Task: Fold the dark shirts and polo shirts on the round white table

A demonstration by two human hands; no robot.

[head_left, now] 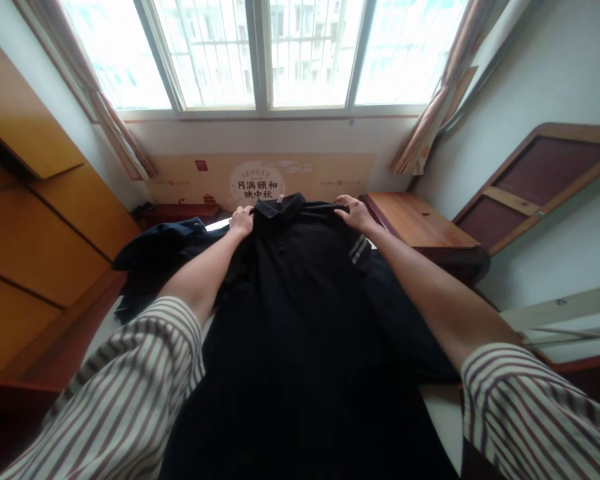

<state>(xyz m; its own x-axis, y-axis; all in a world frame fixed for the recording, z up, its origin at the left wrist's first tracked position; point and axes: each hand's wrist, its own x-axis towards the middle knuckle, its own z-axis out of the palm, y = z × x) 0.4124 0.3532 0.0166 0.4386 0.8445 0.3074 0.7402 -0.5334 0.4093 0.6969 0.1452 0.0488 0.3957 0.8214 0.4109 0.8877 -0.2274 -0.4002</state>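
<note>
A black polo shirt (300,307) is stretched out in front of me, its collar (283,208) at the far end and its body running down toward me. My left hand (242,220) is closed on the shoulder to the left of the collar. On the other shoulder, my right hand (354,213) pinches the cloth between thumb and fingers. A striped sleeve cuff (359,249) shows just below my right hand. The lower part of the shirt is too dark to make out its folds.
Dark clothes (167,257) lie in a heap on the left. A wooden cabinet (420,223) stands at the back right, near a leaning framed panel (535,180). A printed cardboard panel (300,177) is under the window. Yellow wooden cupboards (35,267) line the left side.
</note>
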